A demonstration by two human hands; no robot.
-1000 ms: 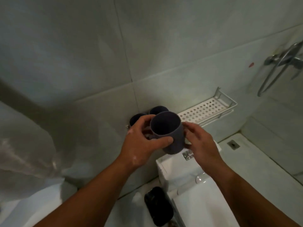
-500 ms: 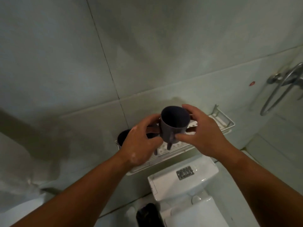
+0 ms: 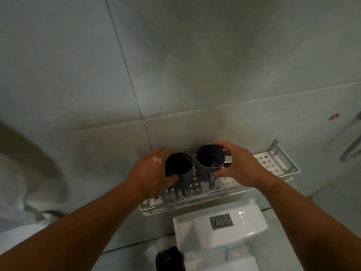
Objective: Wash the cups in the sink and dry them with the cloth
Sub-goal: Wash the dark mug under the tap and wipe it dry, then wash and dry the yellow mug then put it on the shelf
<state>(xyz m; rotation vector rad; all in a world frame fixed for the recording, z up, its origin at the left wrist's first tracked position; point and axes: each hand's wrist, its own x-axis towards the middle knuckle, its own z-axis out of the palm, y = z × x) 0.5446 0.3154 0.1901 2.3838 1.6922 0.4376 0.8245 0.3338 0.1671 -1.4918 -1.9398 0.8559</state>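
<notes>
Over the white perforated shelf (image 3: 271, 163): two dark mugs.
My left hand (image 3: 150, 173) grips the left mug (image 3: 178, 166); my right hand (image 3: 240, 167) pinches the right mug (image 3: 210, 159), both upright on that shelf.

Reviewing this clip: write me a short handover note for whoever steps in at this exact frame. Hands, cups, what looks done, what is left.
Left hand: grips the left dark cup from its left side.
Right hand: holds the right dark cup, thumb near its handle, fingers over the far rim.
Both cups stand upright, mouths up, side by side on the white perforated wall shelf above the toilet tank.
Done: both cups are at the shelf; whether they are washed and dry cannot be told.
Left: no sink or cloth is in view, so check the cups before letting go.
</notes>
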